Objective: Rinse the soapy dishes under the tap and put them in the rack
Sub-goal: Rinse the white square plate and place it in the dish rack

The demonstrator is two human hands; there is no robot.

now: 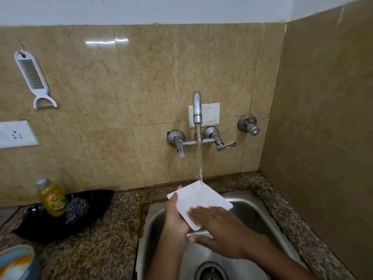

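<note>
A white square plate is held tilted over the steel sink. Water runs from the wall tap onto the plate's far edge. My left hand grips the plate's left edge, thumb on top and fingers underneath. My right hand lies flat with straight fingers on the plate's near face. No rack is in view.
A black dish on the granite counter holds a yellow dish-soap bottle and a steel scrubber. A light blue bowl sits at the bottom left. A grater hangs on the wall. The sink drain lies below my arms.
</note>
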